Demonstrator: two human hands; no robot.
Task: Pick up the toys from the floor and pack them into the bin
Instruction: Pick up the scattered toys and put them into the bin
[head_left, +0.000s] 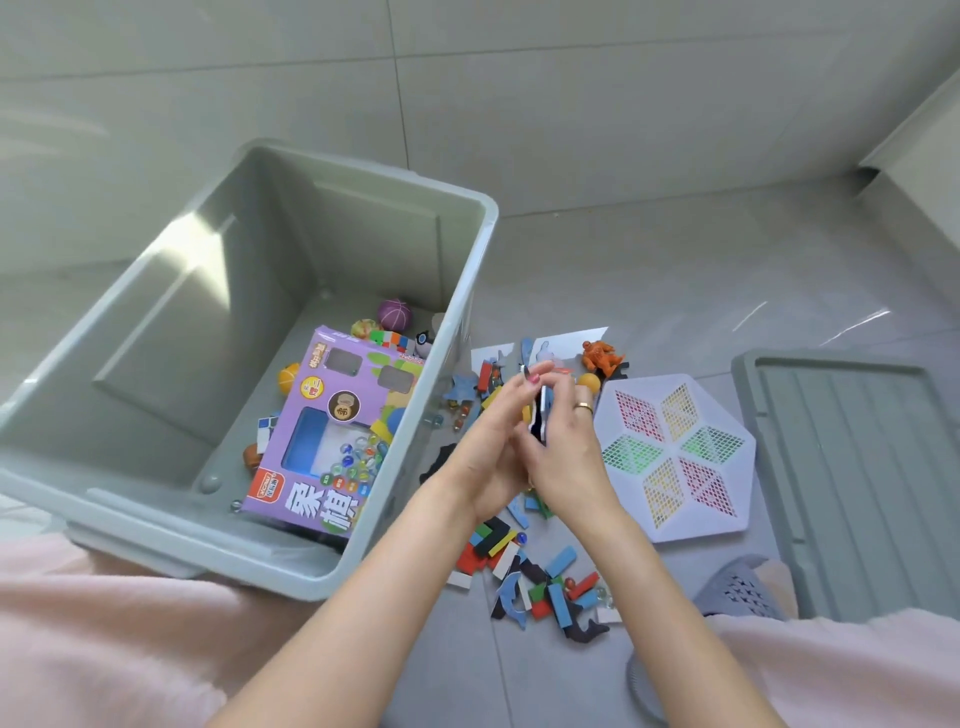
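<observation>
A grey plastic bin (470, 291) stands open on the floor at the left. Inside it lie a purple game box (332, 431), a purple ball (395, 313), an orange ball (289, 378) and other small toys. Right of the bin, a scatter of coloured blocks (540, 577), marbles and flat animal shapes covers the floor. My left hand (485, 452) and my right hand (566, 447) meet above this scatter, together gripping a small stack of flat pieces (539, 415) held on edge. An orange figure (600, 356) sits at the far side of the pile.
A white hexagonal board (675, 457) with coloured lattice panels lies right of the pile. The bin's grey lid (852, 467) rests further right. A grey perforated basket (743, 590) is at the lower right. My pink-clothed knees frame the bottom corners.
</observation>
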